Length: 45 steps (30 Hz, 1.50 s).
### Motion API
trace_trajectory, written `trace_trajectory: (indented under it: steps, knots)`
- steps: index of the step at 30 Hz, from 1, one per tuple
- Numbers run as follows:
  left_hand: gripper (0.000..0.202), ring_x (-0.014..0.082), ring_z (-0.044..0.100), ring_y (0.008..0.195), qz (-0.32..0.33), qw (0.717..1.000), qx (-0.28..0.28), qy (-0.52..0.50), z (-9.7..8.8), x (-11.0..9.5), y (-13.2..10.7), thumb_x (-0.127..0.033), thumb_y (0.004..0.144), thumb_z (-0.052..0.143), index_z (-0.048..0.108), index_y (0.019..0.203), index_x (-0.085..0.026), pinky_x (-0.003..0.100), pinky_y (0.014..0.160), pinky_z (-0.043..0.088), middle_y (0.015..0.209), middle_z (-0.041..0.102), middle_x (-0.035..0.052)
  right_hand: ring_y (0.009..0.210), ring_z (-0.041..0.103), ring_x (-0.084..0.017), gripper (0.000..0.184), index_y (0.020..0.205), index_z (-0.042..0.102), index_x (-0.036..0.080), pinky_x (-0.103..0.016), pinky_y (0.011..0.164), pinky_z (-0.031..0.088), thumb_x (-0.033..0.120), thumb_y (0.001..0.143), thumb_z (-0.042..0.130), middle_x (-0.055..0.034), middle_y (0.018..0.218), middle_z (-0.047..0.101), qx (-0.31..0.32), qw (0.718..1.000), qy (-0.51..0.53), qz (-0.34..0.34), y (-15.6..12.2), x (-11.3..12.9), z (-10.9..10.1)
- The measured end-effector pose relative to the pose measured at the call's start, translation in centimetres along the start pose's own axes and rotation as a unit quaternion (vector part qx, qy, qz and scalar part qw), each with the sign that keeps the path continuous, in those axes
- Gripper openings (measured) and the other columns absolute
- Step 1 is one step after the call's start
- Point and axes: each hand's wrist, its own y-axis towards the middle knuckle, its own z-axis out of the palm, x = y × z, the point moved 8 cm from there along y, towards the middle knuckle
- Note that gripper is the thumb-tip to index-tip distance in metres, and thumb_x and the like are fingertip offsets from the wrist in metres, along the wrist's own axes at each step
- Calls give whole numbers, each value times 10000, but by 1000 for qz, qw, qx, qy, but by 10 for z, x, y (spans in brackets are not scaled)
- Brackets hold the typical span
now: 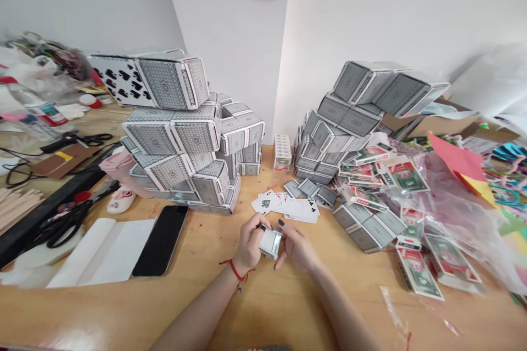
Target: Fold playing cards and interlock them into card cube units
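Note:
My left hand (251,241) is closed around a small box folded from playing cards (270,242), its pale inner side facing up. My right hand (298,247) is at the right side of this box, fingers spread, with the tips close to its edge; whether they touch it I cannot tell. Just beyond both hands lie loose playing cards (294,205), faces up, an ace of spades and clubs among them. Several grey folded card pieces (308,187) rest behind them.
Stacked card-block structures rise at left (173,137) and right (346,104). Red and green card packs (418,274) and plastic wrap spread to the right. At left lie a black phone (160,241), white paper (102,252) and black scissors (74,219). A wall (230,27) stands behind.

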Motion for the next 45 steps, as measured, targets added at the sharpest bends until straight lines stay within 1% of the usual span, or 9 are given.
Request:
trace_trajectory:
  steps: [4, 8, 11, 14, 20, 28, 35, 40, 45]
  knots:
    - [142, 82, 365, 453, -19, 1000, 23, -3, 4, 4, 1, -270, 753, 400, 448, 667, -168, 194, 432, 306, 538, 402, -43, 526, 632, -183, 328, 858, 548, 112, -257, 369, 504, 427, 773, 520, -71, 666, 634, 51, 996, -64, 24, 1, -8, 6]
    - [128, 88, 445, 542, -31, 999, -16, 25, -1, 9, 6, -276, 743, 498, 483, 807, -167, 187, 493, 372, 624, 463, -36, 528, 639, -175, 369, 840, 564, 116, -249, 404, 513, 472, 745, 534, -56, 652, 637, 4, 993, -120, -24, 3, 1, -3]
    - [207, 115, 522, 653, -39, 998, -8, 55, 1, 13, 9, -281, 732, 530, 530, 895, -154, 202, 555, 423, 763, 557, 18, 573, 642, -173, 385, 884, 577, 129, -247, 419, 522, 485, 753, 511, -51, 692, 638, -27, 984, -166, -63, 2, 11, -5]
    - [229, 111, 522, 574, -66, 994, 5, 82, 3, 19, 10, -324, 758, 493, 573, 870, -141, 195, 485, 413, 719, 581, 29, 609, 641, -173, 401, 930, 578, 144, -238, 417, 523, 496, 767, 480, -54, 726, 635, -47, 974, -206, -85, 1, 14, -6]
    - [207, 94, 465, 496, -71, 992, -36, 94, 0, 19, 6, -342, 751, 495, 549, 696, -150, 174, 419, 363, 568, 515, -19, 535, 618, -147, 380, 954, 580, 169, -237, 392, 508, 482, 801, 430, -53, 760, 624, -90, 949, -277, -121, -1, 12, -9]
    - [259, 85, 437, 434, -142, 989, -39, -17, 0, 34, 8, -365, 692, 558, 537, 578, -133, 188, 395, 328, 495, 497, -33, 474, 615, -164, 334, 847, 591, 177, -248, 390, 483, 455, 817, 409, -27, 615, 609, -108, 925, -334, -143, -3, 15, -10]
    - [244, 161, 590, 678, -71, 991, -99, 57, -14, 29, 14, -336, 735, 522, 632, 810, -131, 247, 591, 468, 765, 659, 55, 482, 597, -168, 351, 852, 519, 175, -252, 369, 480, 477, 686, 586, -6, 614, 601, -188, 942, -251, -123, 4, 13, -33]
    - [309, 175, 625, 810, -25, 993, -80, 86, -11, 25, 14, -247, 728, 548, 575, 1025, -168, 303, 727, 506, 923, 663, 76, 529, 595, -180, 362, 868, 592, 171, -275, 407, 494, 449, 642, 639, -66, 732, 657, -233, 931, -234, -156, 0, 22, -47]
    - [376, 177, 630, 832, -3, 988, -51, 143, -4, 21, 10, -209, 756, 509, 526, 1130, -176, 298, 740, 512, 967, 658, 85, 569, 602, -199, 326, 922, 636, 199, -286, 430, 494, 419, 683, 605, -68, 779, 670, -216, 924, -264, -171, -1, 23, -46]
